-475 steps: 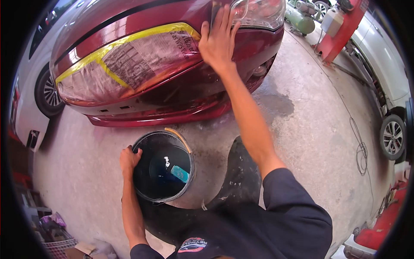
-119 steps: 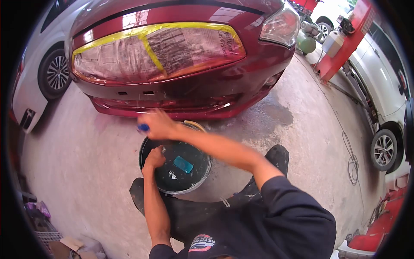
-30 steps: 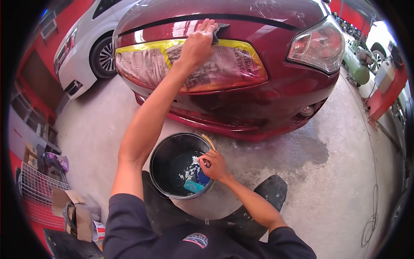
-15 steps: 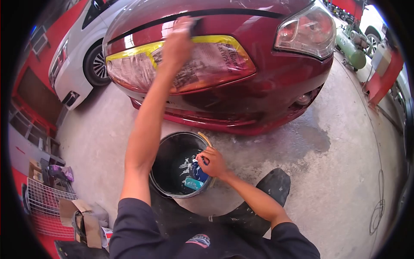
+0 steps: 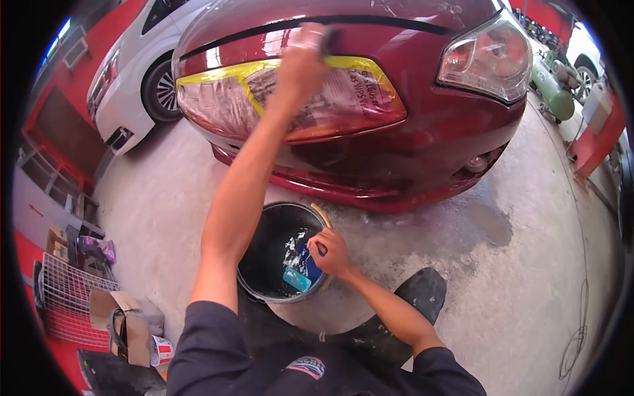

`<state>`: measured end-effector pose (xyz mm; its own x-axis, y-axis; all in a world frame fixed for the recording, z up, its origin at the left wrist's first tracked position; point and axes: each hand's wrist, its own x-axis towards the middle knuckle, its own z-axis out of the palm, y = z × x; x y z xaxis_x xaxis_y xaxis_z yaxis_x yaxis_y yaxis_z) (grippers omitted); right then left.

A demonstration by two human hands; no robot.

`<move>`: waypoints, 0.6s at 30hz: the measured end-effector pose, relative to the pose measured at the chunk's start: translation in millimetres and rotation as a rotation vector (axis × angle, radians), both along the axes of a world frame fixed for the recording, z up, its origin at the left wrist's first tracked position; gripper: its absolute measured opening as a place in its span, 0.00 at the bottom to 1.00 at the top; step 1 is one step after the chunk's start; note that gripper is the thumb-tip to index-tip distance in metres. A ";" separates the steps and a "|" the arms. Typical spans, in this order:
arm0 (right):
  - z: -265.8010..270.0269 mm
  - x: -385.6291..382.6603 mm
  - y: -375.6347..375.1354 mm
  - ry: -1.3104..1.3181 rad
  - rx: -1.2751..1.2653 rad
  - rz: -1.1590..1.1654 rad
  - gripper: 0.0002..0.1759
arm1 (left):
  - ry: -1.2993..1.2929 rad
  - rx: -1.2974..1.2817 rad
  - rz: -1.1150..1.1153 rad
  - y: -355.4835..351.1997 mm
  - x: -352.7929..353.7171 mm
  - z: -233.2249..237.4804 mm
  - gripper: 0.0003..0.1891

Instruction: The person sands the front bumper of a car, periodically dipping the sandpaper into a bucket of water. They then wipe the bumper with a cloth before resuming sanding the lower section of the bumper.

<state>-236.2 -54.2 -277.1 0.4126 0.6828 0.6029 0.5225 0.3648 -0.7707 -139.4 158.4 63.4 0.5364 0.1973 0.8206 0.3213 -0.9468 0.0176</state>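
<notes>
My left hand (image 5: 302,69) is stretched forward onto the dark red car bumper (image 5: 422,142), blurred by motion. Its fingers close round a dark block (image 5: 328,41), just above yellow masking tape (image 5: 228,70) edging a section covered with printed paper (image 5: 360,96). At the rim of a black bucket (image 5: 254,254), my right hand (image 5: 330,252) is closed, with a bit of dark blue showing at its fingers; I cannot tell what it holds. Inside the bucket lie a teal block (image 5: 296,280) and something dark blue below the right hand, beside white reflections or suds.
A yellowish handle or hose (image 5: 321,214) curves over the bucket's far rim. Behind left stands a white car (image 5: 125,99). Cardboard boxes (image 5: 135,336) and a wire rack (image 5: 72,297) are at left. A green compressor tank (image 5: 555,96) and a cable (image 5: 574,350) are at right.
The view has shifted, moving the scene rightward. My left hand with the dark block has slid a little right along the bumper. My right hand stays at the bucket rim.
</notes>
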 end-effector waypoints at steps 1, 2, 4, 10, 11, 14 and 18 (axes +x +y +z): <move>4.2 1.2 -1.6 -0.023 0.003 0.006 0.04 | -0.060 0.285 -0.185 3.5 21.5 -20.8 0.29; 7.1 -1.7 -2.2 -0.039 0.000 0.016 0.03 | -0.072 0.311 -0.194 9.8 18.6 -17.7 0.29; 9.9 -2.5 -2.1 -0.011 -0.010 0.020 0.03 | -0.089 0.163 -0.079 25.3 -4.3 -7.6 0.27; 6.0 -3.8 -0.5 0.005 -0.010 0.005 0.03 | -0.041 0.003 -0.007 7.2 -3.9 2.6 0.22; 6.6 -0.2 -0.1 -0.036 -0.003 0.009 0.03 | -0.063 0.240 -0.046 -0.5 18.4 -17.2 0.22; 5.7 -2.9 -3.7 -0.024 -0.052 0.030 0.04 | -0.068 0.150 -0.046 23.9 1.5 -5.1 0.22; 7.1 -2.3 -1.5 0.035 -0.055 -0.011 0.04 | -0.032 -0.166 0.133 21.5 -14.6 14.2 0.22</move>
